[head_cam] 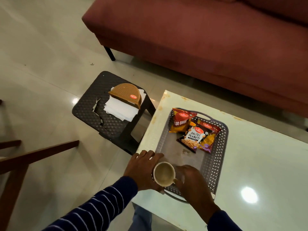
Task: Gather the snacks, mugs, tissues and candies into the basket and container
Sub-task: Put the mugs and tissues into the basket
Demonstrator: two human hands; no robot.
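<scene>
I hold a mug [164,174] over the near left corner of the basket [218,157], which sits on the pale surface [260,164]. My right hand [194,184] is at the mug's handle side, fingers closed around the handle as far as I can see, though the handle itself is mostly hidden under them. My left hand [144,169] lies against the mug's left side, its fingers [150,155] spread loosely and open, reaching toward the basket's near left rim. I cannot tell whether the mug's base touches the basket floor. The mug is upright, its mouth facing up.

In the far part of the basket lie three snack packets: a red and yellow one [180,121] at the far left, a peanuts packet [193,138] in front of it, and another red packet [210,137] partly under the peanuts.

To the left of the surface stands a dark stool [93,105]. On it are a brown holder [125,95] and a stack of white tissues [121,109] lying partly under the holder. A red sofa [200,39] stands beyond.
</scene>
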